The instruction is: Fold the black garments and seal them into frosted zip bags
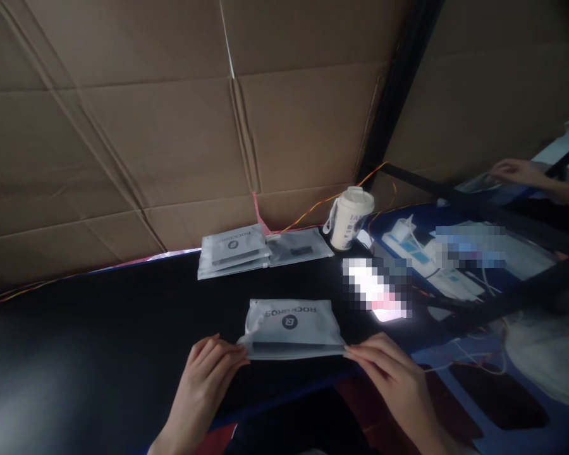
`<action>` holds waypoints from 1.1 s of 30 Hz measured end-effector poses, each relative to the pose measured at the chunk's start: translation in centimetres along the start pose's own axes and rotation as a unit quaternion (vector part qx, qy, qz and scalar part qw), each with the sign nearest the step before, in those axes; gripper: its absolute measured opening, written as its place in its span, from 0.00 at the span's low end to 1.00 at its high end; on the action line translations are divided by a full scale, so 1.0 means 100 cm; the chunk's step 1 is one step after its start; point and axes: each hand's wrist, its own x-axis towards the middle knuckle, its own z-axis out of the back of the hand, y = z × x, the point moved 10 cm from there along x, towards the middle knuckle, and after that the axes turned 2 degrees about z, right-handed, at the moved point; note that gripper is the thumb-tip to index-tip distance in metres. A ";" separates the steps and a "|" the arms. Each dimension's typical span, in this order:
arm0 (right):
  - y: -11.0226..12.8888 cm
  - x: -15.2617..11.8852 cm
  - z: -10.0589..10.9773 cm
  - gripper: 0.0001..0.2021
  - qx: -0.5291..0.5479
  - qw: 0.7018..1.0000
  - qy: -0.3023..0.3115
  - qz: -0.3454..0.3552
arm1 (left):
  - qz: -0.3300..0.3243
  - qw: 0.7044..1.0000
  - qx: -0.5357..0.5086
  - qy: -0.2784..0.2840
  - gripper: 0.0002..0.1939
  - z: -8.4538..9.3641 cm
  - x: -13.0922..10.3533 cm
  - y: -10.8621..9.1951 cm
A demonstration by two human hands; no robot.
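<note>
Left of the grip, bare black tabletop (99,335) stretches away to a wall of creased cardboard (109,126) that closes off the far side. The left hand (206,366) has its fingertips pinched on the near left corner of a frosted ROCKBROS zip pouch (308,325), which lies between the two hands near the table's front edge, its lettering upside down in this view. Beyond the grip and slightly left sits a stack of similar pouches (237,243); it overlaps the end of a flatter pouch (284,254) with a small dark label. The right hand (393,370) is pinched on the near right corner. Past it stand a lidded paper cup (351,218) and, closer, a bright phone-like screen (377,294). A yellow-and-red cord (322,202) runs behind the cup. Farther right of the grip are a white power strip (410,246) and, well apart, a co-worker's hand (516,170) at a thin pale item.

Pixel blocks mask the screen and part of the items by the strip. Dark frame bars cross that side, which is blurred. The dark strip inside the pinched pouch cannot be identified. Both forearms run off the bottom edge.
</note>
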 end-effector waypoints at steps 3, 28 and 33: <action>-0.004 -0.003 -0.005 0.06 0.007 1.000 0.005 0.000 | 0.012 1.000 0.021 0.001 0.07 0.001 -0.007 0.011; 0.019 0.021 -0.056 0.12 -0.095 0.988 0.119 0.020 | 0.007 0.999 0.042 -0.004 0.07 -0.027 0.026 -0.020; 0.031 0.046 -0.059 0.09 -0.066 0.992 0.099 0.044 | 0.020 0.992 0.046 -0.117 0.07 -0.007 0.025 -0.023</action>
